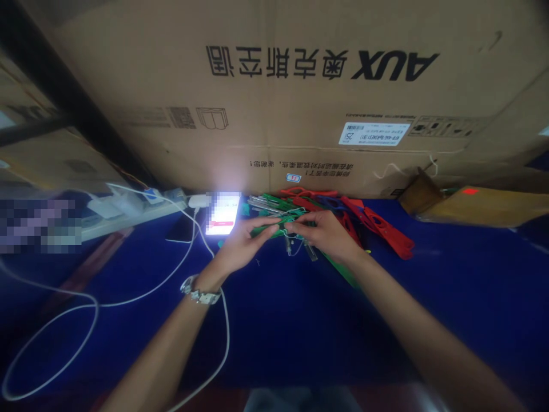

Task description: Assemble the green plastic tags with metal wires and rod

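Both hands meet over a jumble of parts at the back of the blue table. My left hand (244,240), a silver watch (199,290) on its wrist, has thumb and fingers closed on a small green piece (282,225). From the other side, my right hand (326,232) pinches at the same spot with thumb and forefinger. Thin pale strings loop around the fingertips, and short silvery tubes (309,250) lie just below them. Behind the hands are more silver tubes (262,202) and green parts. The piece's exact kind is too small and blurred to tell.
Red flat plastic pieces with holes (388,232) and a blue one (332,202) lie right of the hands. A lit phone (223,214), white cable (160,284) and power strip (98,226) are left. A large cardboard box (274,126) stands behind; a yellowish packet (484,206) lies right.
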Demonstrator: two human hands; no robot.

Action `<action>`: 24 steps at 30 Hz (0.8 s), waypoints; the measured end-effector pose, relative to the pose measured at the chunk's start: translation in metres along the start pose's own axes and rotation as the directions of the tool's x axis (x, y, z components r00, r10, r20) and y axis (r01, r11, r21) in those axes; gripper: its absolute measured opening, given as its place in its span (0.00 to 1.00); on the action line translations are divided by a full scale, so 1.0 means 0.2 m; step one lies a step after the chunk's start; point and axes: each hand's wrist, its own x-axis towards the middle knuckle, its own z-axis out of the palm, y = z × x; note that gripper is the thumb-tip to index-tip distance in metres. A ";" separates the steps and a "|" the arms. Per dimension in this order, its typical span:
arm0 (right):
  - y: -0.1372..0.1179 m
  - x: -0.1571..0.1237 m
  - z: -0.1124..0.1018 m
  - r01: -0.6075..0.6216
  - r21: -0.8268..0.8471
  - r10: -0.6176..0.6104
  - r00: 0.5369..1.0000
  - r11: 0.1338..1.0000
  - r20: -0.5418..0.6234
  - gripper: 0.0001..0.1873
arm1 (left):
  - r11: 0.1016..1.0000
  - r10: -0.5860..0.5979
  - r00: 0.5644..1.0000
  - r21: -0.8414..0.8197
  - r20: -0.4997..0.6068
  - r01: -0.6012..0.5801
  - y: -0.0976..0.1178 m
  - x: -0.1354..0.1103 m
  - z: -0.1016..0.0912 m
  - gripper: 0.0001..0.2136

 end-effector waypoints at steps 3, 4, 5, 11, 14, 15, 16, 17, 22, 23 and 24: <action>-0.01 -0.01 0.00 0.131 -0.054 -0.133 0.990 0.990 -0.035 0.20 | 0.981 -0.178 0.984 -0.083 -0.005 0.177 -0.02 0.00 -0.03 0.17; -0.01 -0.01 -0.01 0.179 -0.087 -0.183 0.983 0.980 -0.031 0.18 | 0.973 -0.206 0.979 -0.105 0.001 0.205 -0.03 0.00 -0.04 0.17; -0.02 -0.02 -0.02 0.218 -0.117 -0.222 0.975 0.969 -0.021 0.17 | 0.969 -0.215 0.976 -0.118 0.010 0.215 -0.03 0.00 -0.05 0.17; -0.02 -0.02 -0.06 0.272 -0.218 -0.262 0.962 0.937 0.072 0.12 | 0.980 -0.184 0.976 -0.049 0.112 0.191 -0.02 -0.01 -0.09 0.18; -0.04 -0.02 -0.07 0.276 -0.234 -0.265 0.961 0.932 0.077 0.12 | 0.987 -0.152 0.980 -0.023 0.125 0.156 0.00 -0.01 -0.09 0.17; -0.04 -0.02 -0.07 0.278 -0.232 -0.268 0.961 0.932 0.074 0.12 | 0.988 -0.147 0.982 -0.018 0.120 0.150 0.00 0.00 -0.09 0.17; -0.05 -0.02 -0.07 0.278 -0.228 -0.269 0.960 0.933 0.071 0.12 | 0.989 -0.144 0.983 -0.007 0.116 0.146 0.00 0.00 -0.09 0.17; -0.05 -0.02 -0.07 0.279 -0.223 -0.270 0.960 0.934 0.068 0.13 | 0.991 -0.136 0.984 0.009 0.117 0.136 -0.01 0.00 -0.09 0.17; -0.05 -0.01 -0.07 0.286 -0.207 -0.280 0.958 0.936 0.060 0.11 | 0.997 -0.026 0.989 0.082 0.144 0.014 -0.03 0.00 -0.08 0.16; -0.04 -0.01 -0.07 0.287 -0.209 -0.280 0.958 0.935 0.062 0.11 | 0.997 -0.013 0.990 0.083 0.139 0.001 -0.03 0.00 -0.08 0.16; -0.04 0.00 -0.07 0.286 -0.213 -0.278 0.958 0.934 0.064 0.12 | 0.996 -0.004 0.992 0.084 0.129 -0.007 -0.03 0.00 -0.07 0.16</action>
